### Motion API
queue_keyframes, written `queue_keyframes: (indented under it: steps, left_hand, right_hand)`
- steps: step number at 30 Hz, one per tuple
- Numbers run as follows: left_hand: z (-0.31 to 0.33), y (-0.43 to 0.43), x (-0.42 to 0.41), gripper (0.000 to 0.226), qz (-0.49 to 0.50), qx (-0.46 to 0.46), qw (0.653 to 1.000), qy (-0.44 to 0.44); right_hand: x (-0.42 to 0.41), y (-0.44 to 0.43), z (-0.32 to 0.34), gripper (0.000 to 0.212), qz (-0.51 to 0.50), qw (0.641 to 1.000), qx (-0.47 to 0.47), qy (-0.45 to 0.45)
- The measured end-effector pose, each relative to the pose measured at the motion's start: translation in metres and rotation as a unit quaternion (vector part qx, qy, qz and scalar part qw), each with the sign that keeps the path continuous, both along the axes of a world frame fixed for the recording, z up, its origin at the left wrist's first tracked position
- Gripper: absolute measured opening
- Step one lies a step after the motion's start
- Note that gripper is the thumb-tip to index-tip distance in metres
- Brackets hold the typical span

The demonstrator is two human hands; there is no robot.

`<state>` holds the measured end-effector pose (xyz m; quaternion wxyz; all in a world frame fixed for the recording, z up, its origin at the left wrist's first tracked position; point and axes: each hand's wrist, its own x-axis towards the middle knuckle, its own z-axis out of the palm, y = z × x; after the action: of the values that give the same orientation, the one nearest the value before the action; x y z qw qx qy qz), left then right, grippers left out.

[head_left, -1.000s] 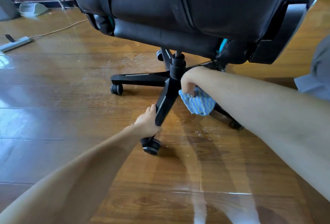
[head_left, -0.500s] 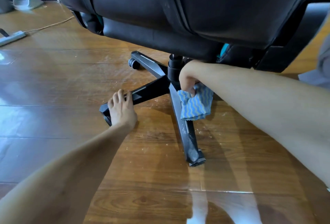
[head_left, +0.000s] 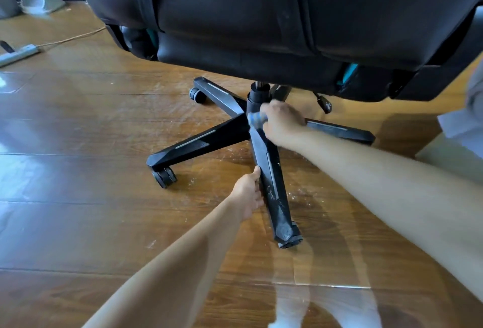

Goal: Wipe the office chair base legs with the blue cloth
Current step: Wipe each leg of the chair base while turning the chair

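Observation:
A black office chair stands over a star base with several legs on castors. The nearest leg (head_left: 273, 186) points toward me. My left hand (head_left: 248, 194) grips its left side about halfway along. My right hand (head_left: 281, 122) holds the blue cloth (head_left: 256, 120), bunched, against the hub (head_left: 254, 103) where that leg begins; only a small strip of cloth shows past my fingers. Another leg (head_left: 193, 142) runs left to a castor (head_left: 164, 176).
The chair's black seat and back (head_left: 261, 14) overhang the base. A wooden floor (head_left: 78, 144) lies all round, with white specks near the legs. A power strip (head_left: 18, 54) with its cord and a grey slipper (head_left: 41, 2) sit at the far left. Grey fabric (head_left: 465, 118) shows at the right edge.
The base has turned, so the legs lie differently. My left hand left the left-pointing leg and now grips the near leg. The cloth, hanging before, is now bunched at the hub.

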<state>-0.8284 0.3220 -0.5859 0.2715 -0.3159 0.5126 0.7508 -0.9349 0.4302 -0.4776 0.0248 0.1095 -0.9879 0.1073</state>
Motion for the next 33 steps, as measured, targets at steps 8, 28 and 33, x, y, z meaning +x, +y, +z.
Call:
queue_keyframes:
  steps: [8, 28, 33]
  left_hand:
    - [-0.011, -0.005, 0.000, 0.050, -0.001, 0.053, 0.998, 0.031]
    - [-0.007, -0.001, 0.001, 0.053, -0.006, 0.071, 0.997, 0.011]
    - [-0.005, 0.001, 0.003, 0.061, -0.004, 0.070, 0.998, 0.006]
  right_hand:
    - [0.098, 0.045, -0.088, 0.043, 0.072, 0.992, -0.083, 0.059]
    - [0.131, 0.062, -0.110, 0.050, 0.063, 0.978, -0.197, -0.010]
    - [0.092, 0.045, -0.105, 0.048, 0.045, 0.988, -0.146, 0.020]
